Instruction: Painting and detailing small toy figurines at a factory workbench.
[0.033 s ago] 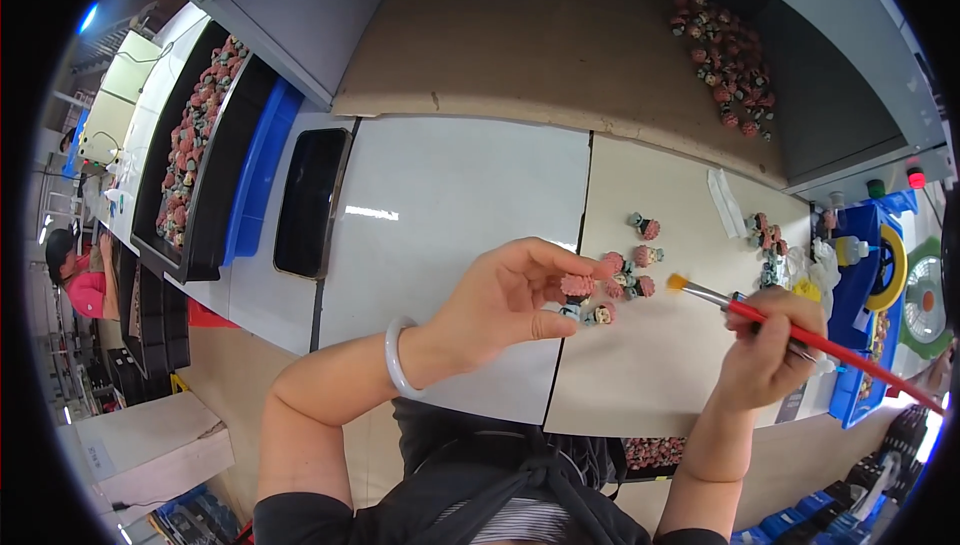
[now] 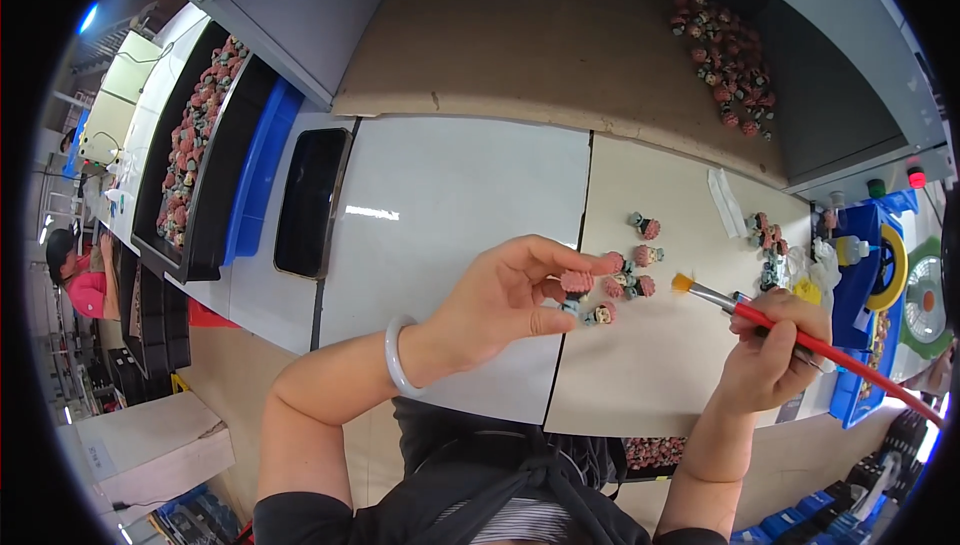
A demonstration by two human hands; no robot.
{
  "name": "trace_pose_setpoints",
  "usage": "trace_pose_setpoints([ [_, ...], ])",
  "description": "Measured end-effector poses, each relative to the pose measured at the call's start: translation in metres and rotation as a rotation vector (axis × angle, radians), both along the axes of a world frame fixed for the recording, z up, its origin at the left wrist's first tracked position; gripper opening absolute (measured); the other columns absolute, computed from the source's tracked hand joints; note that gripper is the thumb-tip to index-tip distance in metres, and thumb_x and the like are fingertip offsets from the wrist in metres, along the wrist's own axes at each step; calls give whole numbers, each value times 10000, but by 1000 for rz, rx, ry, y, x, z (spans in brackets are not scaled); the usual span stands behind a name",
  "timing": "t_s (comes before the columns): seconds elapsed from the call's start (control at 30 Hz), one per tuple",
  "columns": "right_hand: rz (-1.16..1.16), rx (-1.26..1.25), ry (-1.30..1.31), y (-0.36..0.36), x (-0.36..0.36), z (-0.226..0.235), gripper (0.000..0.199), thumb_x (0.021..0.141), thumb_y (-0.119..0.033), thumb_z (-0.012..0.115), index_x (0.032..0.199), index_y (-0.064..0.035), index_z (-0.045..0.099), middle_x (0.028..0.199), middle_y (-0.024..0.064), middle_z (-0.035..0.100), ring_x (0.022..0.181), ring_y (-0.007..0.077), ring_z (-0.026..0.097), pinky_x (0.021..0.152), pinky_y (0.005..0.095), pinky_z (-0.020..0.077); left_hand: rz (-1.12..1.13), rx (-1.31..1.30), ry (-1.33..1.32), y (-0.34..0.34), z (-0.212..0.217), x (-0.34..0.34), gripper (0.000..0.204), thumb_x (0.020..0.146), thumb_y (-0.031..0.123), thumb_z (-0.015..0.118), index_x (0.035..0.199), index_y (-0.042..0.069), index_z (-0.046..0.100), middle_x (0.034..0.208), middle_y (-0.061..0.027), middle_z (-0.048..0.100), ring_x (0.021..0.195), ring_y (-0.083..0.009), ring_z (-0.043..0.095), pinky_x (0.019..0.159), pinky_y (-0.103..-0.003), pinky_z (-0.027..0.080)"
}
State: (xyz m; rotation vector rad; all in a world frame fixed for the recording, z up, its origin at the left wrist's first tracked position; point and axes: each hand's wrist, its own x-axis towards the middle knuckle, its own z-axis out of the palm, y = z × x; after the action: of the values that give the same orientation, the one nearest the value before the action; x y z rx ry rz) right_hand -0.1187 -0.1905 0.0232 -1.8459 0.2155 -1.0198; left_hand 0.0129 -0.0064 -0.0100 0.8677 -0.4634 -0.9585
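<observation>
My left hand, with a pale bangle at its wrist, pinches a small pink-haired figurine between thumb and fingers. Just beyond it, several like figurines lie grouped on the table. A single figurine rests a little farther off. My right hand is closed round a long red-handled paintbrush. Its yellowish bristles point left toward the group, apart from the figurines. A second, dark and silvery slim thing also shows in the right hand; its kind is unclear.
A black phone lies at the left, beside a blue tray and a black tray full of figurines. More figurines are heaped on the brown shelf. At right are a blue bin, bottles and a green fan.
My right hand and the paintbrush have shifted very slightly to the right. The figurine in my left hand has tilted a little.
</observation>
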Motion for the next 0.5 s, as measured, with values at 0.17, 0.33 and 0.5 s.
trace_pose_setpoints([
  [0.17, 105, -42, -48, 7, 2, -4, 199, 849, -181, 478, 830, 17, 468, 590, 113, 513, 456, 148, 469, 398, 206, 343, -67, 43, 66, 3, 4, 2, 424, 713, -48, 639, 1100, 19, 480, 1146, -153, 515, 1006, -201, 548, 851, -302, 440],
  [0.33, 125, -143, -40, 8, 3, -2, 217, 847, -205, 486, 832, 11, 498, 582, 123, 536, 465, 147, 487, 407, 199, 336, -134, 36, 211, 5, 4, 3, 381, 806, 45, 580, 1157, 19, 434, 1122, -151, 516, 1022, -230, 546, 865, -297, 450],
  [0.5, 123, -217, -30, 14, 4, -1, 250, 856, -259, 490, 836, -12, 521, 581, 109, 548, 465, 139, 485, 417, 208, 343, -167, 20, 232, 6, -2, 4, 322, 877, 197, 501, 1147, 46, 415, 1113, -147, 525, 1023, -254, 550, 869, -306, 456],
])
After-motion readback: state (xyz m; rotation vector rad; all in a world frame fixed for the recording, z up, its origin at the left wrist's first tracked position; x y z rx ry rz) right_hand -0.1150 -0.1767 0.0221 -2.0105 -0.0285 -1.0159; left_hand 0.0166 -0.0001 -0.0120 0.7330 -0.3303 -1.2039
